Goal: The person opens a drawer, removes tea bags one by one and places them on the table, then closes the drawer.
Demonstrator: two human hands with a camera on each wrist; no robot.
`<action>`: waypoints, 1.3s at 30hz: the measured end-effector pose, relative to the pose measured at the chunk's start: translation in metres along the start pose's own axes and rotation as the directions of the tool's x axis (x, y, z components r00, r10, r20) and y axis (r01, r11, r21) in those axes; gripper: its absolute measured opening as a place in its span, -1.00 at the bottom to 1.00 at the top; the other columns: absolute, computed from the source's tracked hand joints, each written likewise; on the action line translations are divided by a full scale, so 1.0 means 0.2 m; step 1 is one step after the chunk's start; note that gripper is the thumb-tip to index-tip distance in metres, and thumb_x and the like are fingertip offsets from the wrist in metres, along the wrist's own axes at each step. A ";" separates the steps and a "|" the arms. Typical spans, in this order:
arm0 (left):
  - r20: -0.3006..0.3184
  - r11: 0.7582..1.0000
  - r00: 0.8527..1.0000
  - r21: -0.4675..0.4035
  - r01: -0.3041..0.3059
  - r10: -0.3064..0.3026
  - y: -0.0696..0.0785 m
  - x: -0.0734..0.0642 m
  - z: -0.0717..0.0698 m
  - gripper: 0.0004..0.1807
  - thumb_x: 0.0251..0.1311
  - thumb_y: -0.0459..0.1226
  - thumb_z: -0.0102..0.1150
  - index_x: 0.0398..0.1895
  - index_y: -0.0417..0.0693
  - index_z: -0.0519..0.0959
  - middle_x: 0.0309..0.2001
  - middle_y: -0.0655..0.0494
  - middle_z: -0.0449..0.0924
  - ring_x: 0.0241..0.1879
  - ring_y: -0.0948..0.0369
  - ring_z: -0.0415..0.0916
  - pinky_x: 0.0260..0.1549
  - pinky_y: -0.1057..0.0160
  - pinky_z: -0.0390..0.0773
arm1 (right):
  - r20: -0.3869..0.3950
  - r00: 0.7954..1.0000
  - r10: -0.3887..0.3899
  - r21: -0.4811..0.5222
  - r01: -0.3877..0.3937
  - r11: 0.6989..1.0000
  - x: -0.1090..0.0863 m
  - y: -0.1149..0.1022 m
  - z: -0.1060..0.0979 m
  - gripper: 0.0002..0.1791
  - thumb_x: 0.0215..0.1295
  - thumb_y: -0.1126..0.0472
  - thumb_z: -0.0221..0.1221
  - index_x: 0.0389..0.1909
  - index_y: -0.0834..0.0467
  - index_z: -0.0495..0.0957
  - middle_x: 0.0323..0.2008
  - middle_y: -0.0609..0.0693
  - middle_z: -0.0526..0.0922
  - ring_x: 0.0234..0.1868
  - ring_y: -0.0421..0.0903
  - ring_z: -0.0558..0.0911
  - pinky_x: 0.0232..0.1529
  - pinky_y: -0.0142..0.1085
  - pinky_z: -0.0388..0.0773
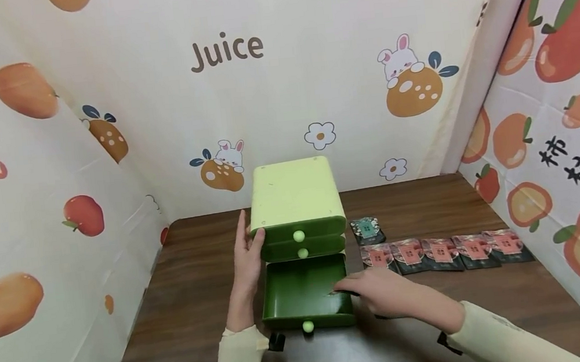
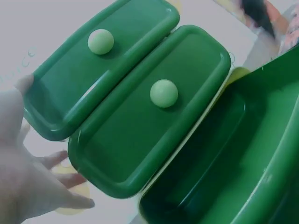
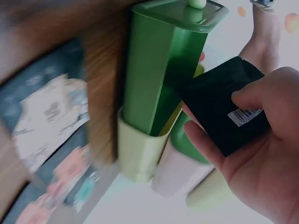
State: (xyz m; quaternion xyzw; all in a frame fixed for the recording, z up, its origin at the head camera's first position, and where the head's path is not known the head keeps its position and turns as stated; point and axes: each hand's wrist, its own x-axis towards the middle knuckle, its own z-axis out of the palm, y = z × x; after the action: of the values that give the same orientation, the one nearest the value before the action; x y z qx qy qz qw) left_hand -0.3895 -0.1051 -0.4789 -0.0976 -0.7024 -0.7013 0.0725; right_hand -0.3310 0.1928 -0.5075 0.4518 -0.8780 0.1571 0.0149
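A small chest of drawers (image 1: 295, 191), pale yellow-green with green drawer fronts, stands on the table. Its bottom drawer (image 1: 303, 290) is pulled out, and the part of its inside that shows holds nothing. The two drawers above are closed, each with a round light-green knob (image 2: 164, 93). My left hand (image 1: 246, 262) rests against the chest's left side, thumb by the top front corner, fingers extended. Over the right side of the open drawer, my right hand (image 1: 381, 291) pinches a dark flat sachet (image 3: 219, 100) between thumb and fingers. A white barcode label (image 3: 244, 116) shows on it.
Several dark sachets with pink labels (image 1: 441, 252) lie in an overlapping row right of the chest. One sachet with a teal label (image 1: 367, 229) lies behind the row's left end. Fruit-printed cloth walls (image 1: 281, 88) border the brown wooden table (image 1: 192, 307) at back and sides.
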 end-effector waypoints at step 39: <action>0.201 0.979 0.963 0.058 -0.197 0.182 0.09 -0.02 0.00 -0.52 0.53 -0.35 -0.24 0.45 -0.28 0.11 0.53 -0.06 -0.22 0.48 0.07 -0.29 0.30 -0.14 -0.11 | -0.016 0.874 0.487 -0.045 -0.487 0.872 -0.72 0.32 0.20 -0.35 0.02 0.32 0.33 0.24 0.14 0.51 0.17 0.26 0.49 -0.02 0.19 0.58 -0.49 -0.22 0.37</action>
State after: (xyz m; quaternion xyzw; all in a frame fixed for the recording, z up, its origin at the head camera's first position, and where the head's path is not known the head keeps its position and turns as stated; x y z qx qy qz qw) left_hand -0.3813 -0.1053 -0.4629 -0.2297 -0.7204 -0.6503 0.0738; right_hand -0.2922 0.3299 -0.5856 0.2157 -0.9669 0.1356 -0.0127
